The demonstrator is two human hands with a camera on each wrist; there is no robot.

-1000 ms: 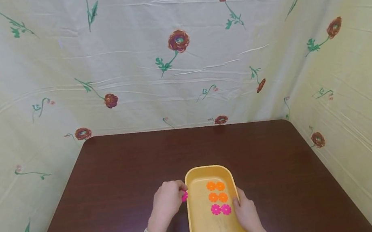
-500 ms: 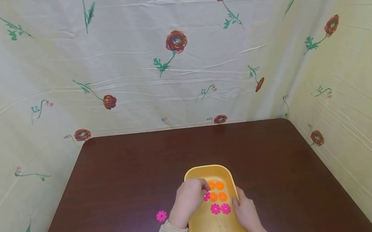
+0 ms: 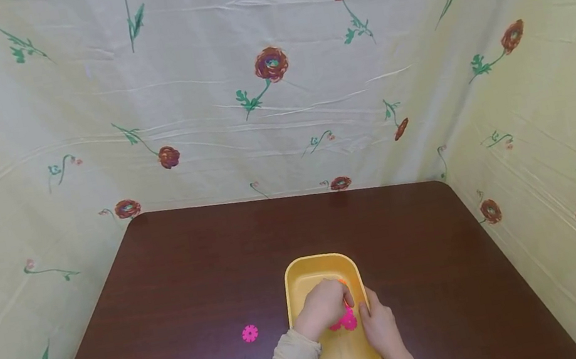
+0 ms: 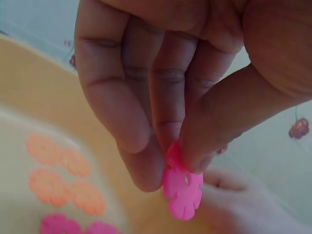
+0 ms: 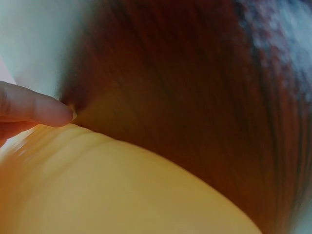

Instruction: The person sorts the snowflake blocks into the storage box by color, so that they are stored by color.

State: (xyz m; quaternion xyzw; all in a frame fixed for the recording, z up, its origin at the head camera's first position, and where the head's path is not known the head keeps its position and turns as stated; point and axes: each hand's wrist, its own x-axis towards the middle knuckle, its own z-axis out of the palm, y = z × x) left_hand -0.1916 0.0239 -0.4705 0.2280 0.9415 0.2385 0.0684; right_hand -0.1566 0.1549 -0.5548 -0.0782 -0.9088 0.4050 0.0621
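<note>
pink flower disc (image 4: 183, 192) is pinched in left hand (image 3: 323, 307) grip, over yellow tray (image 3: 295, 273) lower centre | tray's right rim is gripped by right hand (image 3: 383, 332) | second pink disc (image 3: 249, 333) is left on desk (image 3: 195, 271), lower left of tray

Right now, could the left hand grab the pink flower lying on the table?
Probably not yet: the left hand already pinches a pink flower piece over the yellow tray. The pink flower lies unblocked.
</note>
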